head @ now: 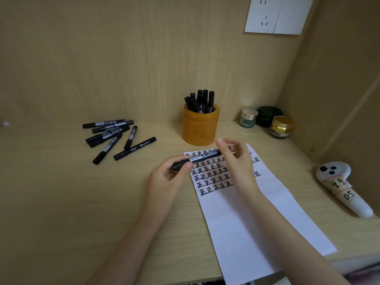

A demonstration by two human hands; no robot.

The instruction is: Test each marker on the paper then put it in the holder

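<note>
A black marker [202, 158] lies level above the paper [246, 212]. My left hand [171, 173] grips its left end, and my right hand [234, 159] has its fingers around the right end, blurred. The white paper carries rows of black written characters on its upper part. Behind it stands an orange round holder [200, 128] with several black markers [200, 100] upright inside. A loose pile of several black markers [115, 136] lies on the desk to the left.
Three small jars [265, 120] sit at the back right corner by the side wall. A white handheld controller [339, 186] with taped labels lies at the right. A wall socket [273, 15] is mounted above. The desk's front edge [185, 278] is close.
</note>
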